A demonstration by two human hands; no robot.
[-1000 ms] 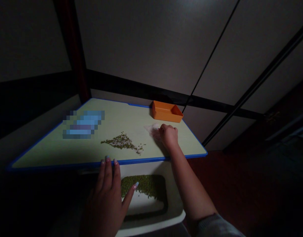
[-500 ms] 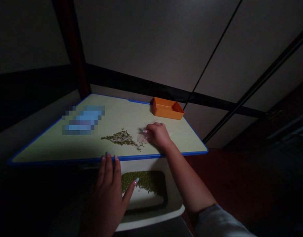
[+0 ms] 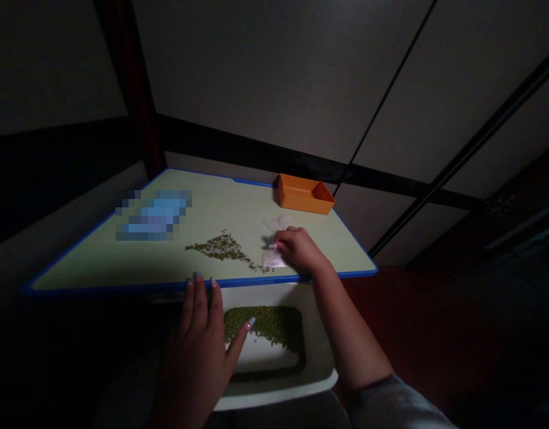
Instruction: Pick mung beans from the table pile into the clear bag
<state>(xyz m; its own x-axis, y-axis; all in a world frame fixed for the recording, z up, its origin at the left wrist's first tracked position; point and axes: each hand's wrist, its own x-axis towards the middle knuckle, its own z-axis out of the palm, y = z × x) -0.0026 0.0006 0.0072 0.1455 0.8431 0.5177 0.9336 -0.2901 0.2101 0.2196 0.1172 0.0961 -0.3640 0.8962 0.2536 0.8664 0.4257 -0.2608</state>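
My right hand (image 3: 297, 247) is closed in a pinch on a thin, see-through plastic piece (image 3: 272, 258), perhaps a small bag, lying on the tabletop. Part of the plastic is hidden beneath the fingers, and a pale crumpled portion (image 3: 278, 223) shows just behind them. Small green beans (image 3: 221, 245) lie loosely scattered to the left of that hand, a few trailing toward the plastic. My left hand (image 3: 205, 333) is open, fingers spread, its fingertips at the table's blue front edge. Its thumb reaches over a white tub (image 3: 296, 390) with more green beans (image 3: 265, 322) in it.
An orange rectangular box (image 3: 306, 204) stands at the back right of the pale table (image 3: 122, 265). A blurred-out bluish item (image 3: 155, 214) lies on the left side. Large light panels rise behind the table, and the surroundings are dark.
My right hand has moved slightly right and toward me, and the plastic has shifted with it. My left hand stays at the table edge, and the view has shifted a little.
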